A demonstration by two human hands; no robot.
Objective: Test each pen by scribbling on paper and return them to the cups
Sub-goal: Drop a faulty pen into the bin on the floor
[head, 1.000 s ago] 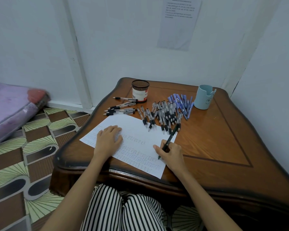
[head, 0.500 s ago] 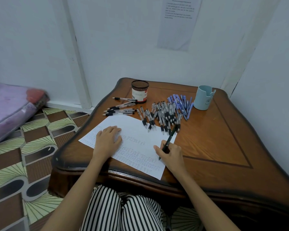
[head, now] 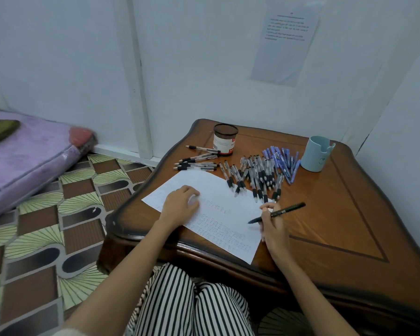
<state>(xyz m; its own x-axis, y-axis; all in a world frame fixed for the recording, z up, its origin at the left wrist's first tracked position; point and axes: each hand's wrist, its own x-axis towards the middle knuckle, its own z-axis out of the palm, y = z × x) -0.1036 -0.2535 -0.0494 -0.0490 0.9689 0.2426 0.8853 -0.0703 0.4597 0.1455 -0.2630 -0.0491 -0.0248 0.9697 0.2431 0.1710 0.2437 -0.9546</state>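
Head view: the left hand point(head: 180, 202) rests palm down on the paper point(head: 218, 229), its grip loose and holding nothing. The right hand point(head: 274, 229) has its grip pinched round a dark pen point(head: 284, 210), which lies almost level with its tip pointing left over the paper's right edge; I cannot tell whether the tip touches. The paper lies at the near edge of the tabletop point(head: 325, 214) and carries rows of small scribbles. A heap of black pens point(head: 255, 177) lies just beyond the paper, with blue pens point(head: 283, 163) beside it to the right. A few more pens point(head: 197, 162) lie in a row left of the heap, near the brown cup point(head: 224, 139). The blue cup point(head: 318, 153) stands upright at the far right, just beside the blue pens. A purple mattress point(head: 29, 154) lies on the floor to the left, and a printed sheet point(head: 286, 42) is on the wall.
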